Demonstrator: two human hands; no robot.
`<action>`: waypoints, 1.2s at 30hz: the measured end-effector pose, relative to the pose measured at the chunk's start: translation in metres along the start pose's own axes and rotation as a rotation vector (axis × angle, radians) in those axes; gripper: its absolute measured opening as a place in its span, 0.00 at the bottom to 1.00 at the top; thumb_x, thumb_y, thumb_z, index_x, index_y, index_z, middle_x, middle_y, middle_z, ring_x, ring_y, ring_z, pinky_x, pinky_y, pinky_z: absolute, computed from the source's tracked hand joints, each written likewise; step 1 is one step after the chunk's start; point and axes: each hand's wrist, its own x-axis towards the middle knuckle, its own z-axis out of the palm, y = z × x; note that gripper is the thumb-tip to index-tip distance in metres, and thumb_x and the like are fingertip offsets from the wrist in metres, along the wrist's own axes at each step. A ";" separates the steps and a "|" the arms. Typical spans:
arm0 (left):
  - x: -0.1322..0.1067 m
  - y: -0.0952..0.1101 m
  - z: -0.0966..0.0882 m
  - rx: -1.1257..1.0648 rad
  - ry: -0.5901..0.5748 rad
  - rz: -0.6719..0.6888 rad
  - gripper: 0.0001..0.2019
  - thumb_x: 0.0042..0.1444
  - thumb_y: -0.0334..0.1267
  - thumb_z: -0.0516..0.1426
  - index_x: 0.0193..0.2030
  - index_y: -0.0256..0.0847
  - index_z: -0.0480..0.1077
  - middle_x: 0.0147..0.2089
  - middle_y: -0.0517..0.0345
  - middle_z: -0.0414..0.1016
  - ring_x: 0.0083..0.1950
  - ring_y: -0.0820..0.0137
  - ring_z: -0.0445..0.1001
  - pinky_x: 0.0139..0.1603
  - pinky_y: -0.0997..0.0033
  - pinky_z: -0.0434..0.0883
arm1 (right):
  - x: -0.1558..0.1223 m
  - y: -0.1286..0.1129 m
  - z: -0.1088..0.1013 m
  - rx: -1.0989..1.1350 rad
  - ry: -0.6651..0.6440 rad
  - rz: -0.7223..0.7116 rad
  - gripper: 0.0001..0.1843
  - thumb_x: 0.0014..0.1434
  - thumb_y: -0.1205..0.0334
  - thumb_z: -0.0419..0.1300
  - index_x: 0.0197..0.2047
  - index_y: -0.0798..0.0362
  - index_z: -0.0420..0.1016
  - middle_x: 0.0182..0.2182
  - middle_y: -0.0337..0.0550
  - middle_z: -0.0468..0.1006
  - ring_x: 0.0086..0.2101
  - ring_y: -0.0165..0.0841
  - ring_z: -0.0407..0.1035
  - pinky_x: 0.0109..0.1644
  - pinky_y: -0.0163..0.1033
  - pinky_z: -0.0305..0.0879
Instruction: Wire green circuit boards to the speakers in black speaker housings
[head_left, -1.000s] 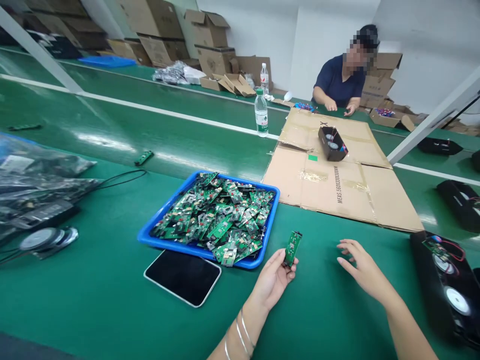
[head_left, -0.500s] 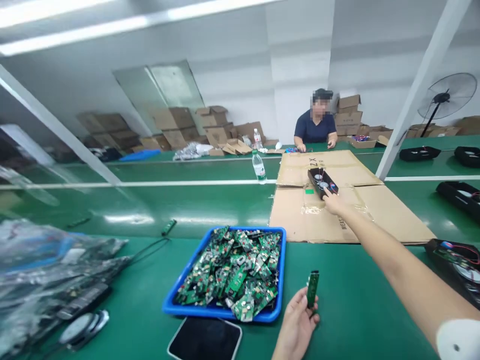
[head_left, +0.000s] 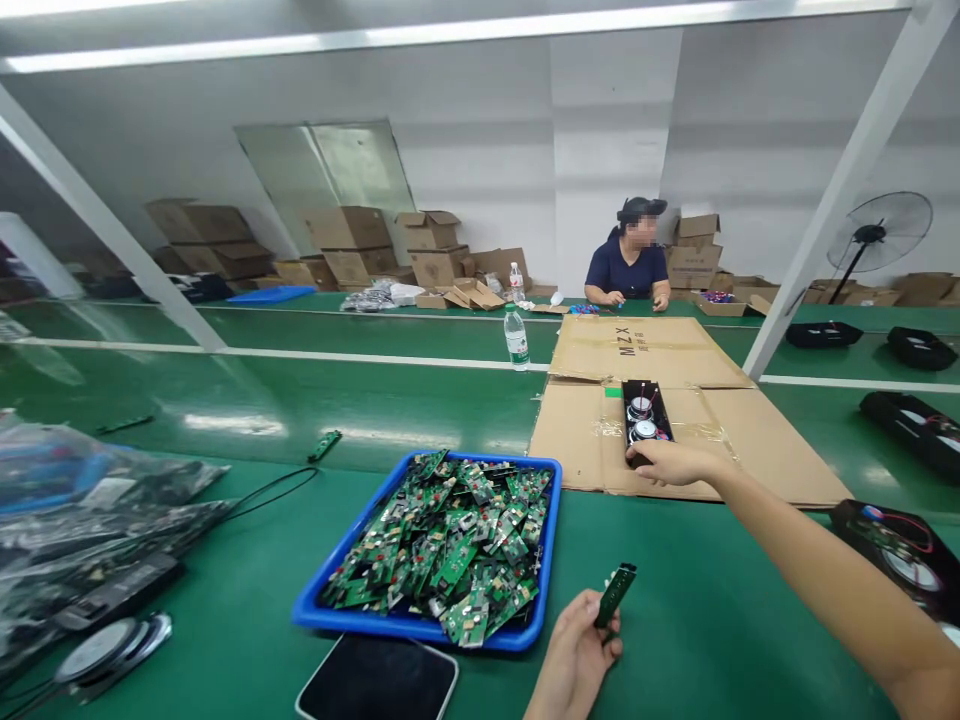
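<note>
In the lower middle, my left hand [head_left: 577, 645] pinches a narrow green circuit board [head_left: 616, 594] upright between thumb and fingers. My right hand [head_left: 669, 463] reaches far forward, its fingers closed on the near end of a black speaker housing [head_left: 628, 412]. Two round speakers and thin wires show inside that housing, which lies on flattened cardboard [head_left: 577, 430]. Left of my left hand stands a blue tray [head_left: 551, 560] heaped with green circuit boards [head_left: 442, 540].
A dark-screened tablet [head_left: 379, 680] lies before the tray. Plastic-bagged parts [head_left: 90, 520] and a loose speaker [head_left: 105, 650] are at left. More black housings [head_left: 900, 560] line the right. A water bottle [head_left: 516, 340] stands beyond; a co-worker [head_left: 628, 265] sits across.
My right hand has drawn the speaker housing nearer and turned it straighter. The circuit board in my left hand has tilted to the right. The camera view has shifted slightly.
</note>
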 end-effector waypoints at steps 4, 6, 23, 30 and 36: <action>-0.003 0.005 0.004 0.069 -0.026 0.001 0.12 0.44 0.40 0.67 0.30 0.38 0.70 0.29 0.58 0.70 0.33 0.72 0.69 0.31 0.74 0.64 | -0.017 0.010 -0.020 0.010 0.056 -0.096 0.16 0.67 0.64 0.44 0.53 0.52 0.67 0.44 0.46 0.74 0.40 0.30 0.72 0.44 0.39 0.71; -0.005 0.007 0.005 0.124 -0.033 0.012 0.13 0.42 0.39 0.68 0.32 0.39 0.71 0.29 0.59 0.69 0.32 0.73 0.69 0.32 0.74 0.65 | -0.021 0.020 -0.022 -0.044 0.127 -0.070 0.14 0.67 0.61 0.48 0.51 0.54 0.68 0.48 0.48 0.72 0.45 0.34 0.69 0.48 0.44 0.69; -0.078 0.046 0.000 0.292 0.070 0.253 0.32 0.31 0.39 0.73 0.48 0.44 0.70 0.34 0.59 0.74 0.31 0.75 0.71 0.31 0.80 0.69 | -0.135 -0.021 0.054 -0.397 0.122 -0.296 0.07 0.57 0.67 0.61 0.27 0.54 0.71 0.28 0.43 0.73 0.36 0.36 0.65 0.40 0.41 0.58; -0.088 0.042 0.000 0.319 0.214 0.134 0.16 0.42 0.44 0.68 0.30 0.35 0.72 0.28 0.58 0.73 0.30 0.74 0.72 0.32 0.76 0.72 | -0.196 -0.074 0.100 -0.319 0.080 -0.213 0.09 0.50 0.72 0.65 0.25 0.54 0.69 0.24 0.41 0.71 0.28 0.35 0.65 0.32 0.39 0.56; -0.086 0.041 0.011 0.369 0.264 -0.018 0.12 0.55 0.44 0.59 0.36 0.37 0.67 0.27 0.52 0.77 0.20 0.73 0.70 0.18 0.78 0.65 | -0.184 -0.087 0.077 -0.160 -0.036 -0.206 0.03 0.56 0.65 0.62 0.32 0.53 0.71 0.29 0.42 0.73 0.31 0.36 0.69 0.32 0.40 0.66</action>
